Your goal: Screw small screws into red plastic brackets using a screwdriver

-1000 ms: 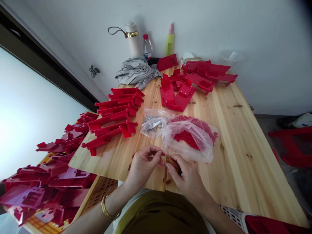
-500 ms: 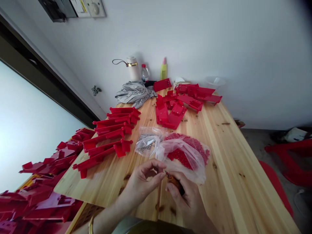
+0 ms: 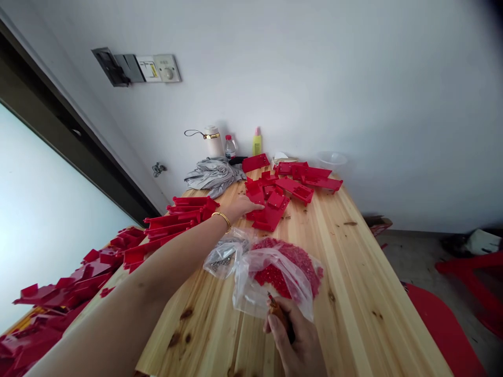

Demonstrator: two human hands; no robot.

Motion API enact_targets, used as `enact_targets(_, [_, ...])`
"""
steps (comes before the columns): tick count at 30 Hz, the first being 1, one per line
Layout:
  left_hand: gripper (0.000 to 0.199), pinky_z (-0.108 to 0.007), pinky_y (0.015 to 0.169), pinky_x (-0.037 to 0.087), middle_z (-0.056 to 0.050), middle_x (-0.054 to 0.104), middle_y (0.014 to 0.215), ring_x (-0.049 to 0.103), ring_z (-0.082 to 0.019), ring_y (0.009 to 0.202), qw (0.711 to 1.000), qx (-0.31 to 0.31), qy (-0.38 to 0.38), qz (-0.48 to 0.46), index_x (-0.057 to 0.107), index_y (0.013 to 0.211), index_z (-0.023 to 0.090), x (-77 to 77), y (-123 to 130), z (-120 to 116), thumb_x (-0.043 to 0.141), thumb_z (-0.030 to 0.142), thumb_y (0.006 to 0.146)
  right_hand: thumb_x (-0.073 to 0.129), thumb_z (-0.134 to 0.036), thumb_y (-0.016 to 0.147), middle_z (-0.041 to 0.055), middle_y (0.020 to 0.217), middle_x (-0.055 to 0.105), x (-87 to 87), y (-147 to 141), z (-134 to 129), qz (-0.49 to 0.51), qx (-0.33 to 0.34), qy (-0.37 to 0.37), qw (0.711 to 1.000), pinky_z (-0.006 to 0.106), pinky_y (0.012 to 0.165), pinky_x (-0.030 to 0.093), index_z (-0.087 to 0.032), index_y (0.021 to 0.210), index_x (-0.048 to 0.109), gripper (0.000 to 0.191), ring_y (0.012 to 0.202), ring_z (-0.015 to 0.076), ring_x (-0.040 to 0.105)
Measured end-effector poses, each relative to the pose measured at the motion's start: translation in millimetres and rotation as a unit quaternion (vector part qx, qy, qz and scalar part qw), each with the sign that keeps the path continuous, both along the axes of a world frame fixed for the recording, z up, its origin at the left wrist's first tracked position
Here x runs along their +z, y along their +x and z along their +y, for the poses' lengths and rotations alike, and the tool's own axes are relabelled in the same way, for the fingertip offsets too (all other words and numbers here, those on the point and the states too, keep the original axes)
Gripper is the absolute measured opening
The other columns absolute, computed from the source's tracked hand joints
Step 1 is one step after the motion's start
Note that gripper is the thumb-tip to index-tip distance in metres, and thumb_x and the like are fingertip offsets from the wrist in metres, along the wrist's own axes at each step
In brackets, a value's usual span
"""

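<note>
At nine o'clock a heap of glossy red moulded plastic parts (image 3: 58, 293) runs off the frame's edge. Beside it, a row of long red plastic brackets (image 3: 173, 220) lies on the pale knotty pine worktop (image 3: 353, 262). The left hand (image 3: 241, 205) stretches toward twelve o'clock, fingers spread flat on a flat red plastic panel (image 3: 269, 212) — whether they grip it is hard to make out. Toward three o'clock from the wrist sit a small crinkled clear bag of metal screws (image 3: 223, 256) and a larger clear plastic bag of tiny red pieces (image 3: 283, 269). At six o'clock the right hand (image 3: 294, 343), partly cut off, has its fingers wrapped round a brown-handled screwdriver (image 3: 280, 314) — tip touching the bag.
</note>
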State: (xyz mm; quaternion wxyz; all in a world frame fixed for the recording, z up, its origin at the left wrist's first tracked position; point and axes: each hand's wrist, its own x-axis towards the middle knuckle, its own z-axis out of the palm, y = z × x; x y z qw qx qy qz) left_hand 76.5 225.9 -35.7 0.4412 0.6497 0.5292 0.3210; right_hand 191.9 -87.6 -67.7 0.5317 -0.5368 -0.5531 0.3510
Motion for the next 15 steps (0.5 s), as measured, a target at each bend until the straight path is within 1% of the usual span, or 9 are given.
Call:
enact_targets(2, [0.027,-0.018,0.051,0.042,-0.005,0.07,0.069,0.065,-0.013,0.059,0.999,0.004,-0.033,-0.008,0.058,0.067,0.009,-1.4,5.3,-1.5,0.078,0.026,0.074,0.049,-0.046,0.1,-0.0014,0.066,0.067,-0.4,1.6,0.1,0.002,-0.002,0.0,1.0,0.022,0.053,0.046,-0.022,0.1,0.067,0.03,0.053,0.0137,0.058])
enact_targets(4, [0.021,-0.021,0.052,0.046,-0.007,0.072,0.07,0.066,-0.016,0.061,0.998,0.012,-0.055,-0.025,0.061,0.074,0.009,-1.4,8.0,-1.6,0.078,0.022,0.075,0.049,-0.046,0.1,-0.0016,0.066,0.066,0.4,3.7,0.0,0.006,-0.002,0.0,1.0,0.022,0.052,0.045,-0.022,0.099,0.067,0.03,0.052,0.0134,0.058])
enact_targets(6, [0.016,-0.024,0.054,0.051,-0.009,0.075,0.076,0.068,-0.018,0.064,0.997,0.025,-0.058,-0.05,0.065,0.082,0.011,0.5,7.4,-1.8,0.077,0.017,0.075,0.05,-0.046,0.099,-0.0015,0.066,0.065,2.1,5.9,-0.4,0.011,-0.005,0.0,1.0,0.021,0.052,0.046,-0.022,0.099,0.066,0.03,0.052,0.0132,0.057])
enact_targets(9, [0.023,-0.028,0.06,0.057,-0.01,0.075,0.082,0.07,-0.019,0.066,0.996,0.046,-0.043,-0.068,0.067,0.095,0.009,10.4,-2.9,-11.5,0.074,0.014,0.074,0.052,-0.047,0.098,-0.0004,0.066,0.066,5.9,9.7,-0.9,0.015,-0.009,-0.009,1.0,0.022,0.056,0.05,-0.021,0.099,0.068,0.03,0.055,0.0142,0.059])
enact_targets(11, [0.032,-0.03,0.063,0.059,-0.009,0.075,0.085,0.071,-0.02,0.069,0.996,0.048,-0.026,-0.069,0.067,0.105,0.01,23.4,-16.5,-30.7,0.074,0.014,0.073,0.054,-0.047,0.097,0.0005,0.068,0.067,9.8,12.1,0.2,0.01,-0.01,-0.016,1.0,0.023,0.057,0.051,-0.021,0.101,0.069,0.03,0.058,0.0153,0.061])
enact_targets(12, [0.036,-0.031,0.067,0.059,-0.008,0.076,0.088,0.071,-0.021,0.073,0.997,0.043,-0.01,-0.065,0.067,0.108,0.011,31.2,-24.6,-45.1,0.074,0.015,0.073,0.054,-0.047,0.097,0.0008,0.069,0.068,12.4,13.1,1.6,0.006,-0.011,-0.018,1.0,0.024,0.056,0.051,-0.022,0.103,0.07,0.03,0.059,0.0158,0.062])
enact_targets(14, [0.041,-0.033,0.077,0.059,-0.007,0.076,0.094,0.073,-0.022,0.084,0.998,0.031,0.038,-0.044,0.068,0.113,0.016,46.0,-41.0,-82.4,0.076,0.017,0.073,0.054,-0.046,0.097,0.0007,0.071,0.069,19.5,14.2,5.9,0.0,-0.008,-0.018,1.0,0.025,0.054,0.05,-0.023,0.107,0.07,0.029,0.059,0.0165,0.063])
enact_targets(15, [0.041,-0.034,0.081,0.059,-0.006,0.077,0.098,0.073,-0.024,0.09,0.997,0.021,0.075,-0.025,0.068,0.114,0.017,51.6,-48.2,-104.1,0.077,0.02,0.074,0.054,-0.045,0.098,0.0005,0.072,0.069,23.9,14.4,8.7,-0.004,-0.003,-0.015,1.0,0.025,0.054,0.05,-0.024,0.107,0.07,0.028,0.06,0.0169,0.064])
